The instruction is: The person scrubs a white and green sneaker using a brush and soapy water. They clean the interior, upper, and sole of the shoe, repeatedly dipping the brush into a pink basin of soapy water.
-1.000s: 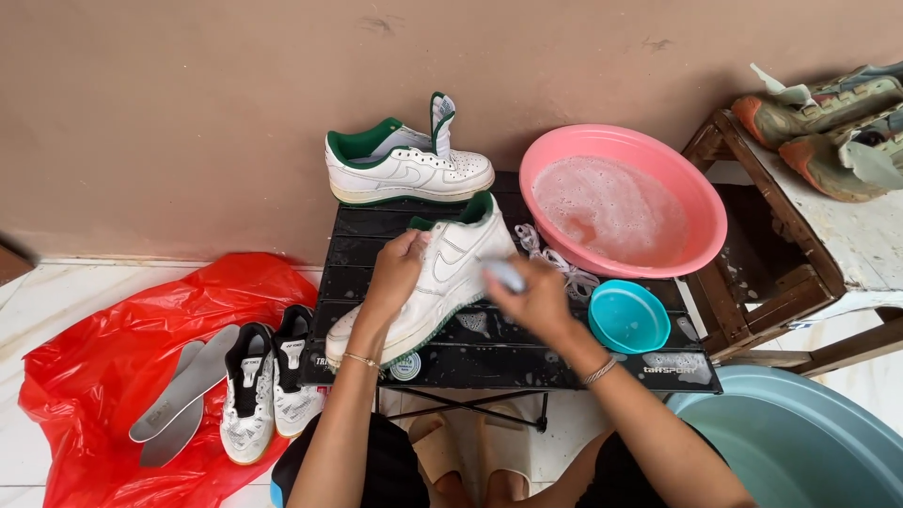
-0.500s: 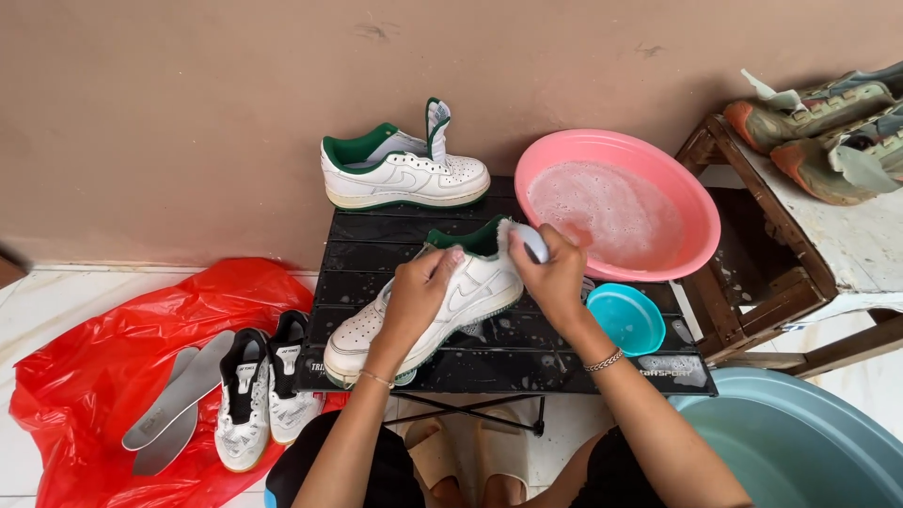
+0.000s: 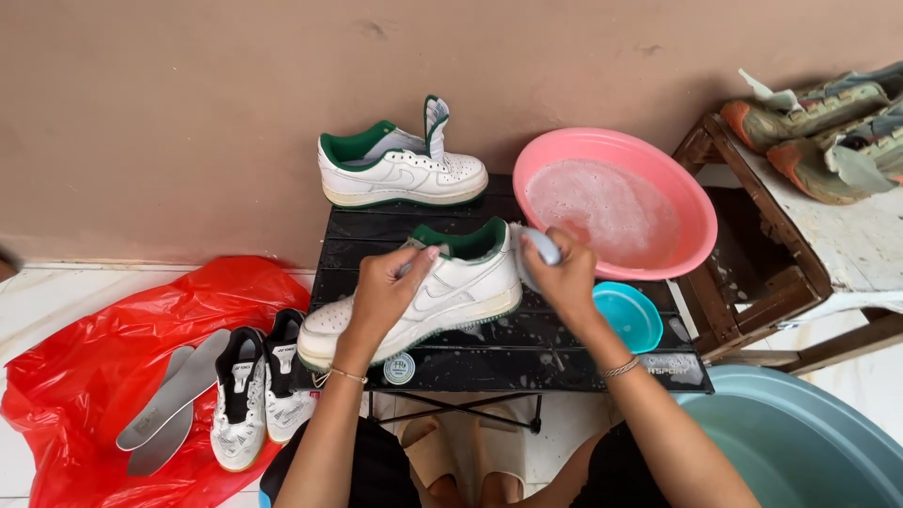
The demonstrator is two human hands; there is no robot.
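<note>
At frame centre, a white sneaker [image 3: 423, 306] lies toe lower-left, heel upper-right; left hand [image 3: 388, 293] clamps its side, right hand [image 3: 562, 277] grips a brush [image 3: 540, 246] at the heel.

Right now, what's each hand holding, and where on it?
Left hand presses on the white and green sneaker, gripping its upper at mid-shoe near the tongue. Right hand holds a pale brush against the sneaker's heel; the exact grip is hidden.
</note>
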